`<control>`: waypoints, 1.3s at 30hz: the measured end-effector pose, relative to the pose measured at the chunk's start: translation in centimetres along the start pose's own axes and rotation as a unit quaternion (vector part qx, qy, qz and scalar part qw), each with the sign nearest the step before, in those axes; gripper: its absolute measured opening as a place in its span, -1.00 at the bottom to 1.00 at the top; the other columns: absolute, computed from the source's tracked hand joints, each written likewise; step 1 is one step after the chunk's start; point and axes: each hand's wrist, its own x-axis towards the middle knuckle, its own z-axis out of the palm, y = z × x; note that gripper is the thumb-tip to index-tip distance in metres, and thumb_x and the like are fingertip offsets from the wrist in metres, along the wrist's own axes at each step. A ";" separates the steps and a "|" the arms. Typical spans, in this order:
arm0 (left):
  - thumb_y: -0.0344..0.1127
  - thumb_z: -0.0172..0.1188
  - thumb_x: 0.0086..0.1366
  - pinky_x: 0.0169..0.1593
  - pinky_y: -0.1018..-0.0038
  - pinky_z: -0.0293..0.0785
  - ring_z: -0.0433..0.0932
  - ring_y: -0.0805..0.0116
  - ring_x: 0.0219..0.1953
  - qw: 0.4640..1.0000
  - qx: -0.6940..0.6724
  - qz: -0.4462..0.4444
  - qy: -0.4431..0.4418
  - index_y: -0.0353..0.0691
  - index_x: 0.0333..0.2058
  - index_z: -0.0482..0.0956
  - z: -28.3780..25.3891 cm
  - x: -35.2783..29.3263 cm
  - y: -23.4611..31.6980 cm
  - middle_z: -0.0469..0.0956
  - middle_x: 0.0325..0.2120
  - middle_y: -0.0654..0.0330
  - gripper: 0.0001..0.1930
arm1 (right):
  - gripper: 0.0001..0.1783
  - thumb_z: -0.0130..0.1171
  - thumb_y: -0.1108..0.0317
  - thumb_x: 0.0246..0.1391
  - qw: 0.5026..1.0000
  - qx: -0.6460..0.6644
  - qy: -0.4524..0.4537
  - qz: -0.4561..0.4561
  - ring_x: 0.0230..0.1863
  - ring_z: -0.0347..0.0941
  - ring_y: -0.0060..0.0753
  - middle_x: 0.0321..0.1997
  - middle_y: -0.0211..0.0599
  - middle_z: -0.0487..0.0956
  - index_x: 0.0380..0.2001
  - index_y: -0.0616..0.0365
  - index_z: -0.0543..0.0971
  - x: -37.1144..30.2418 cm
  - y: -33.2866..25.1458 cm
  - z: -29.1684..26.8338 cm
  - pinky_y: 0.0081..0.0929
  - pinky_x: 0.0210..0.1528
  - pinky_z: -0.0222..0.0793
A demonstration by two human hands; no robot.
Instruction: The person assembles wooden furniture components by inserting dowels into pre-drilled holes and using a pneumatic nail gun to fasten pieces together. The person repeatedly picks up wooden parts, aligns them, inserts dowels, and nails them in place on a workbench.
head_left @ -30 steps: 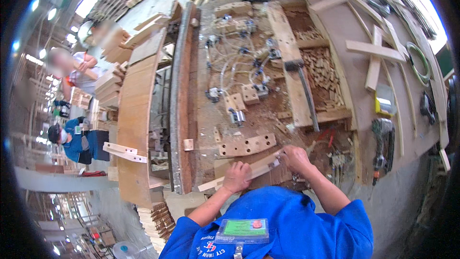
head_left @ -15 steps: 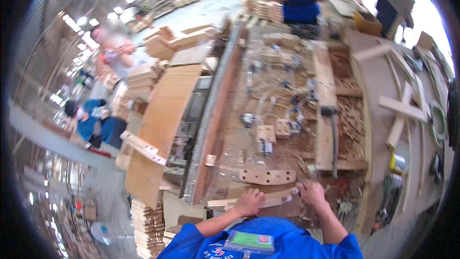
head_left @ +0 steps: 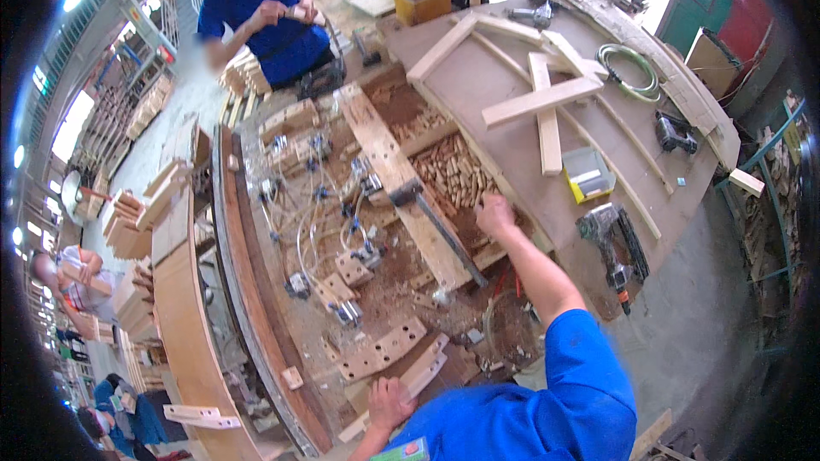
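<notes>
My left hand (head_left: 390,401) is closed, fingers curled on a pale curved wooden rail (head_left: 424,369) at the near edge of the workbench. Just beyond it lies a second curved wooden rail (head_left: 384,350) with several dark holes. My right hand (head_left: 495,215) reaches to the near end of a bin compartment of small wooden dowels (head_left: 448,172). Its fingers look drawn together and point down; whether a dowel is between them is hidden. A hammer (head_left: 437,229) lies across the plank left of that hand.
Clamps with clear hoses (head_left: 320,192) fill the bench's middle. To the right, a board holds wood strips (head_left: 547,102), a yellow box (head_left: 589,176) and a nail gun (head_left: 613,248). A metal-edged beam (head_left: 248,290) borders the left. A co-worker (head_left: 278,21) stands beyond the bench.
My right hand has left the rail's end and moved away from me to the dowel bin. My left hand stays on the rail. The view has swung to the right.
</notes>
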 end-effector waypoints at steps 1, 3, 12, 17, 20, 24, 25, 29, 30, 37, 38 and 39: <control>0.04 0.54 -0.04 -0.13 0.00 0.52 0.52 -0.09 -0.12 1.000 0.004 0.011 0.000 -0.14 -0.02 0.50 -0.1 0.5 0.0 0.45 -0.20 0.03 -0.34 | -0.59 0.35 0.22 0.21 0.999 -0.029 0.005 0.032 0.19 0.54 0.31 0.14 0.24 0.57 0.03 0.23 0.59 0.8 0.6 0.8 0.04 0.19 0.52; 0.06 0.55 -0.05 -0.12 -0.01 0.52 0.52 -0.09 -0.11 1.000 -0.002 0.017 -0.006 -0.13 -0.02 0.50 0.2 0.6 -0.3 0.45 -0.20 0.04 -0.32 | -0.61 0.35 0.23 0.19 0.996 -0.052 0.052 0.059 0.20 0.54 0.30 0.19 0.26 0.56 0.00 0.23 0.61 2.0 0.8 2.3 0.06 0.18 0.53; 0.04 0.55 -0.07 -0.05 -0.02 0.52 0.52 -0.11 -0.05 1.000 0.000 -0.006 -0.019 -0.08 -0.02 0.52 1.5 -1.0 -0.9 0.46 -0.14 0.03 -0.34 | -0.60 0.30 0.22 0.23 0.996 -0.049 0.011 0.068 0.18 0.59 0.27 0.19 0.19 0.59 0.03 0.25 0.62 1.2 0.6 3.0 0.04 0.20 0.54; 0.10 0.63 -0.18 -0.05 -0.02 0.53 0.53 -0.08 -0.05 1.000 0.009 -0.004 -0.018 -0.06 -0.05 0.53 2.5 -1.2 -1.9 0.44 -0.14 0.07 -0.27 | -0.64 0.14 0.37 0.23 0.994 -0.076 -0.061 0.053 0.24 0.55 0.27 0.07 0.21 0.65 0.05 0.30 0.57 -0.3 -0.3 2.0 0.04 0.24 0.52; 0.11 0.62 -0.16 -0.05 -0.03 0.54 0.53 -0.09 -0.05 1.000 0.022 0.006 -0.008 -0.07 -0.06 0.52 2.7 -1.5 -2.3 0.44 -0.15 0.07 -0.28 | -0.67 0.16 0.38 0.21 0.999 -0.029 0.015 0.037 0.16 0.59 0.29 -0.01 0.17 0.67 0.02 0.27 0.56 -1.6 -1.5 1.9 0.06 0.18 0.52; 0.04 0.51 -0.02 -0.07 -0.05 0.53 0.52 -0.14 -0.06 1.000 0.004 0.010 0.004 -0.11 -0.06 0.52 3.2 -1.3 -1.7 0.46 -0.15 0.00 -0.39 | -0.77 0.24 0.36 0.22 0.980 0.161 0.113 -0.026 -0.13 0.66 0.01 -0.26 -0.01 0.69 -0.11 0.25 0.57 -3.9 -1.0 1.2 -0.10 -0.05 0.57; 0.00 0.46 0.02 -0.08 -0.05 0.52 0.51 -0.17 -0.07 1.000 0.006 0.006 0.012 -0.12 -0.06 0.53 3.3 -1.6 -1.6 0.47 -0.14 -0.03 -0.45 | -0.79 0.26 0.36 0.22 0.971 0.208 0.112 -0.038 -0.22 0.65 -0.11 -0.31 -0.08 0.68 -0.14 0.24 0.57 -5.1 -1.3 1.2 -0.16 -0.13 0.57; -0.02 0.49 0.11 -0.07 0.06 0.58 0.58 -0.04 -0.07 1.000 0.022 -0.007 -0.004 -0.18 -0.01 0.56 2.6 -1.9 -1.3 0.55 -0.14 0.05 -0.45 | -0.79 0.29 0.34 0.23 0.933 0.357 0.040 -0.015 -0.37 0.57 -0.51 -0.35 -0.34 0.67 -0.14 0.23 0.64 -9.4 -0.7 0.3 -0.41 -0.29 0.53; 0.03 0.52 0.03 -0.07 0.02 0.56 0.56 -0.09 -0.06 1.000 0.013 -0.017 -0.003 -0.15 0.01 0.53 2.6 -2.0 -1.6 0.51 -0.14 0.04 -0.37 | -0.77 0.31 0.33 0.23 0.924 0.382 0.007 -0.002 -0.34 0.58 -0.50 -0.33 -0.34 0.68 -0.12 0.23 0.65 -11.1 -1.2 0.0 -0.41 -0.25 0.53; -0.04 0.55 -0.04 0.03 0.02 0.53 0.52 -0.12 0.04 0.999 0.025 0.002 -0.020 -0.15 0.12 0.48 2.9 -1.3 -1.9 0.48 -0.03 -0.02 -0.26 | -0.81 0.41 0.34 0.26 0.949 0.301 -0.075 -0.060 -0.38 0.63 -0.54 -0.38 -0.27 0.71 -0.19 0.24 0.70 -22.8 1.4 1.2 -0.41 -0.29 0.57; -0.05 0.54 -0.04 -0.01 0.02 0.52 0.53 -0.12 -0.02 1.000 0.015 -0.006 -0.019 -0.15 0.08 0.48 3.2 -1.4 -2.0 0.48 -0.08 0.00 -0.29 | -0.84 0.36 0.39 0.29 0.954 0.270 -0.100 -0.085 -0.43 0.58 -0.62 -0.38 -0.33 0.70 -0.17 0.26 0.68 -24.3 0.9 0.9 -0.49 -0.38 0.52; -0.07 0.54 -0.04 -0.02 0.03 0.51 0.53 -0.11 -0.06 1.000 0.000 0.012 0.018 -0.14 0.03 0.48 3.3 -1.5 -2.1 0.47 -0.12 0.00 -0.33 | -0.83 0.37 0.35 0.27 0.959 0.247 -0.121 -0.069 -0.36 0.64 -0.40 -0.34 -0.20 0.72 -0.18 0.24 0.69 -25.4 0.7 1.4 -0.38 -0.29 0.55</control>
